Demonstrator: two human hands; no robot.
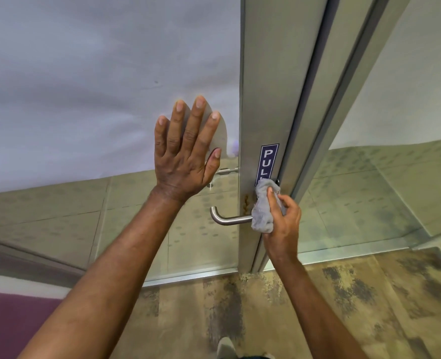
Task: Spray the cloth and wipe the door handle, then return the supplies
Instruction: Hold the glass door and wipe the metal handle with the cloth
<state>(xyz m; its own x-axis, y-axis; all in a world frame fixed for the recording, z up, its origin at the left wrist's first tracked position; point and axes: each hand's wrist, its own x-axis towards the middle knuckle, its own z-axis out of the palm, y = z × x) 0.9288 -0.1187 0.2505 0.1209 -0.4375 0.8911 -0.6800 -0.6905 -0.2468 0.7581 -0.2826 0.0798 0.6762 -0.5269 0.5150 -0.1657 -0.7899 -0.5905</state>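
Observation:
A steel lever door handle (227, 218) juts left from the metal door stile (263, 99). My right hand (284, 224) holds a bunched grey cloth (264, 208) pressed against the handle's base on the stile, just below a blue "PULL" sticker (268, 159). My left hand (185, 154) lies flat with fingers spread on the glass door panel (84, 86), above and left of the handle. No spray bottle is in view.
The door has frosted film on its upper glass and clear glass below, showing tiled floor beyond. A second metal frame (343, 99) and glass pane stand to the right. Mottled brown floor (343, 307) lies underfoot; a shoe tip (224, 348) shows at the bottom.

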